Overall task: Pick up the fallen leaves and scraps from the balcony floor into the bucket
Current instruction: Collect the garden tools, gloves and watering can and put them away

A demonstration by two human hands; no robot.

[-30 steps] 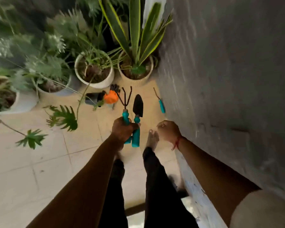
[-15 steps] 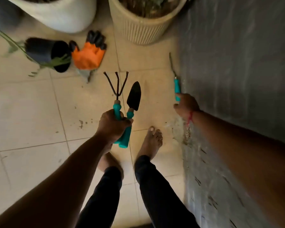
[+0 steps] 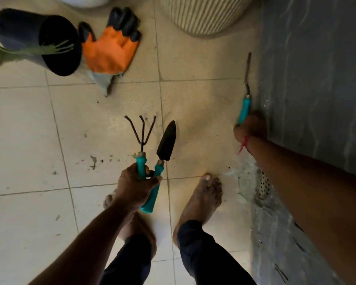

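My left hand (image 3: pixel 135 187) grips two teal-handled garden tools together above the tiled floor: a three-pronged hand rake (image 3: pixel 141 133) and a small black trowel (image 3: pixel 167 141), both pointing away from me. My right hand (image 3: pixel 250 128) is down at the foot of the grey wall, its fingers closed round the teal handle of a thin weeder tool (image 3: pixel 245 105) that lies on the floor. Small dark scraps (image 3: pixel 94 160) dot the tiles left of the rake. No bucket shows in this view.
A black plastic pot (image 3: pixel 39 41) lies on its side at the upper left with a green stem across it. An orange and black glove (image 3: pixel 111 46) lies beside it. A ribbed cream planter (image 3: pixel 203 15) stands at the top. My bare feet (image 3: pixel 199 197) stand below; a floor drain (image 3: pixel 263 185) sits by the wall.
I have bent lower, so the floor fills the view. My right hand reached down along the wall and closed on the weeder's handle. The left hand kept hold of rake and trowel.
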